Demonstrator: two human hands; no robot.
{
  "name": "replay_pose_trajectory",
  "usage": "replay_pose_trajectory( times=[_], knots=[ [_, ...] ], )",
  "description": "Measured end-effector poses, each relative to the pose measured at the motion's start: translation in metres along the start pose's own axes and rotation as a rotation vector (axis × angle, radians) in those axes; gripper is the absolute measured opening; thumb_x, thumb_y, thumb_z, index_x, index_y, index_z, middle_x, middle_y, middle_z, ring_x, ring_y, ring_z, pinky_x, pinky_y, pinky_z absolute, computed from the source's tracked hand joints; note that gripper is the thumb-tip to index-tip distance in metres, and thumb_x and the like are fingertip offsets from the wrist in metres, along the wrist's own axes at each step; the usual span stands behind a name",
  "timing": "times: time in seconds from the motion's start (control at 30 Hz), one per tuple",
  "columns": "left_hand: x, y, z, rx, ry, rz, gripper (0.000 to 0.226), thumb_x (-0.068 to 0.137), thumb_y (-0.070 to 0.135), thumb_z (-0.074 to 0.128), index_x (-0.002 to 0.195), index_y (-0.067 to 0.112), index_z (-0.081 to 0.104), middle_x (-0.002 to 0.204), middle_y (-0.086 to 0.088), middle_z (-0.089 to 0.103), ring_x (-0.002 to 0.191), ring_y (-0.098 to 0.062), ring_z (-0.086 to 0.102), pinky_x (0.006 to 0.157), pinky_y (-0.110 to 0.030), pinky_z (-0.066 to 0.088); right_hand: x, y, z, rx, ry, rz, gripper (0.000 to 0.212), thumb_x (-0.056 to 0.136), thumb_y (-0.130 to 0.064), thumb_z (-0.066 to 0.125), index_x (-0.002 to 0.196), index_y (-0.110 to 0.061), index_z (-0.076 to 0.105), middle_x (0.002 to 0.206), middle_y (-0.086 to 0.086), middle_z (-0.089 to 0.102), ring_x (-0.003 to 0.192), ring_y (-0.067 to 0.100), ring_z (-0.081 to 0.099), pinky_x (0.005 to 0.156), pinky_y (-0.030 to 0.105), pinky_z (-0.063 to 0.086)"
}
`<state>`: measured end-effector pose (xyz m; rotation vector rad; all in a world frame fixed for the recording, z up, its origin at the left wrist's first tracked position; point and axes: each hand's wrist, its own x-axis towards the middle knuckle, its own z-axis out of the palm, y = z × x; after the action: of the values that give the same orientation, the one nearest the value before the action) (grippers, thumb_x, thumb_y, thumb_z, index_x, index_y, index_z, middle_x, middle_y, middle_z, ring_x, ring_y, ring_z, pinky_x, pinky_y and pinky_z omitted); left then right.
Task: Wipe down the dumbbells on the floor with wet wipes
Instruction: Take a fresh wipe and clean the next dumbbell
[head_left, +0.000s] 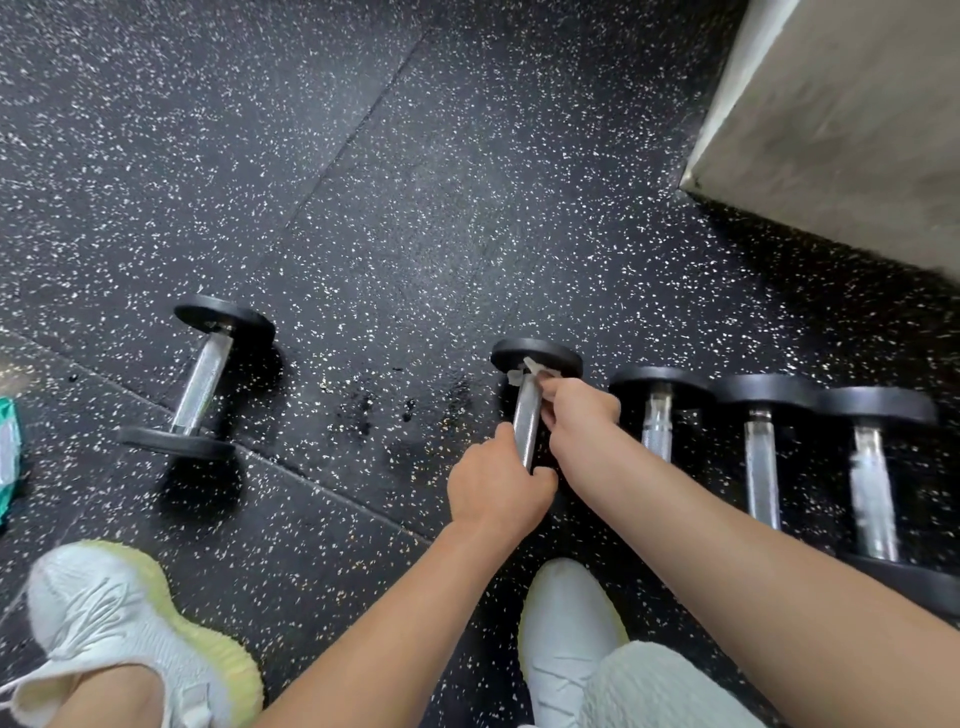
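A black dumbbell with a chrome handle (528, 423) lies on the speckled floor in front of me. My left hand (496, 486) grips the near end of its handle. My right hand (576, 410) pinches a white wet wipe (525, 369) against the far end of the handle, right by the far black head. A second dumbbell (200, 382) lies apart on the left. Three more dumbbells (761, 457) lie side by side on the right, touching one another.
A green and white wipes pack (8, 457) shows at the left edge. A grey concrete block or wall base (841, 130) stands at the upper right. My two white shoes (130, 634) are planted at the bottom. Wet patches darken the floor (384, 415) between the dumbbells.
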<state>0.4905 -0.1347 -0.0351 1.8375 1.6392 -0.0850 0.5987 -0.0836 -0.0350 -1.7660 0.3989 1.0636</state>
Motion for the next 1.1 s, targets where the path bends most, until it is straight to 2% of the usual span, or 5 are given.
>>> replay_pose_trajectory(
  times=[0.17,0.43,0.57,0.83,1.1],
  knots=[
    [-0.002,0.005,0.008,0.0,0.039,0.012,0.032,0.088,0.041,0.059,0.107,0.02,0.047,0.101,-0.008,0.066,0.099,-0.034,0.061,0.07,-0.039,0.038,-0.009,-0.002,-0.002,-0.115,-0.012,-0.109,0.026,0.075,-0.014,0.085,0.061,-0.012,0.064,0.044,-0.01,0.061,0.052,0.011,0.059,0.059,0.025,0.047],
    [0.001,0.006,0.01,0.09,0.04,0.047,0.022,0.094,0.029,0.054,0.109,0.02,0.042,0.107,-0.006,0.069,0.105,-0.031,0.061,0.073,-0.043,0.044,-0.013,0.024,-0.007,-0.405,0.087,-0.503,0.017,0.087,-0.017,0.066,0.088,-0.026,0.08,0.087,-0.01,0.077,0.087,0.014,0.069,0.086,0.032,0.055],
    [-0.001,0.01,0.014,0.139,0.051,0.066,0.029,0.095,0.034,0.053,0.117,0.019,0.044,0.113,-0.004,0.068,0.11,-0.03,0.061,0.081,-0.044,0.049,-0.006,0.023,-0.007,-0.44,0.048,-0.627,0.006,0.084,-0.022,0.075,0.085,-0.027,0.079,0.085,-0.012,0.075,0.085,0.011,0.07,0.088,0.035,0.056],
    [0.001,0.005,0.015,0.12,0.055,0.071,0.03,0.089,0.038,0.057,0.11,0.021,0.043,0.107,-0.002,0.068,0.106,-0.03,0.063,0.08,-0.044,0.051,0.003,0.024,0.007,-0.254,0.127,-0.344,0.033,0.072,-0.031,0.084,0.096,-0.016,0.065,0.091,-0.004,0.069,0.085,0.019,0.066,0.078,0.03,0.05],
    [0.0,0.006,0.016,0.086,0.076,0.066,0.029,0.093,0.039,0.051,0.112,0.019,0.044,0.11,-0.007,0.068,0.106,-0.033,0.061,0.079,-0.043,0.047,0.012,0.021,-0.002,-0.074,-0.061,-0.162,0.018,0.077,-0.018,0.087,0.078,-0.015,0.069,0.079,-0.002,0.072,0.075,0.016,0.067,0.072,0.027,0.052]
  ],
)
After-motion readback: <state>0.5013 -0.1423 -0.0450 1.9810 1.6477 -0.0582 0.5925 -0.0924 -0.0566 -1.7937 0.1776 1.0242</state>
